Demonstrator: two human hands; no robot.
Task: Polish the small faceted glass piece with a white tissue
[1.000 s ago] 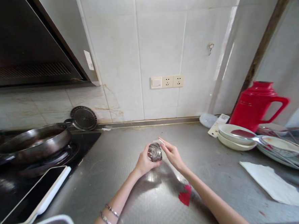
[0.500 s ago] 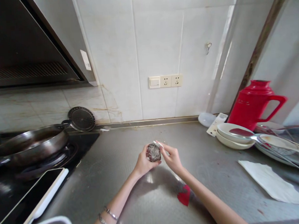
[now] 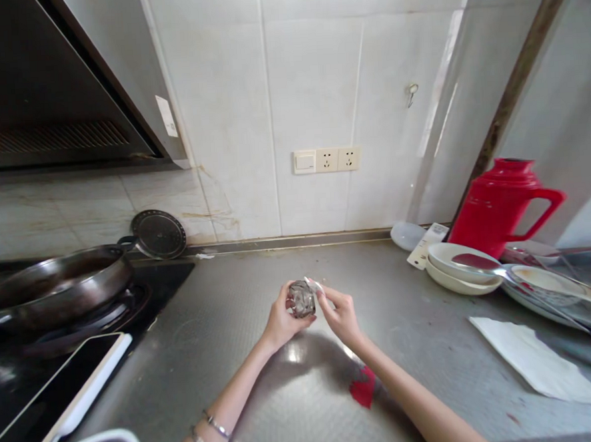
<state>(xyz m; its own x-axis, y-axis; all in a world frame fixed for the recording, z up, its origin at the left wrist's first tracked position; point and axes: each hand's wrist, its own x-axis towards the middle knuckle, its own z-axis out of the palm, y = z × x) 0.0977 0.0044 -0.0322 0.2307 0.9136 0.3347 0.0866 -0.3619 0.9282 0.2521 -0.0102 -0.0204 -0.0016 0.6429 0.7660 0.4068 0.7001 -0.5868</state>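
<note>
My left hand [image 3: 282,318] is wrapped round a small clear glass jar [image 3: 301,299], held above the metal counter [image 3: 240,304]. Its contents are hard to make out through the glare. At the jar's right edge, my right hand [image 3: 340,311] pinches a small white piece [image 3: 313,284], perhaps tissue, against or just beside the rim. A red scrap [image 3: 363,387] lies on the counter beside my right forearm.
A steel pan [image 3: 59,282] stands on the black stove at left, near a phone [image 3: 56,396]. On the right are stacked bowls [image 3: 459,274], a red thermos jug [image 3: 499,202], plates [image 3: 545,299] and a white paper sheet [image 3: 539,359].
The jar has turned slightly in my left hand and shows clearer glass. My right fingers have shifted a little with the white piece. The view has moved slightly.
</note>
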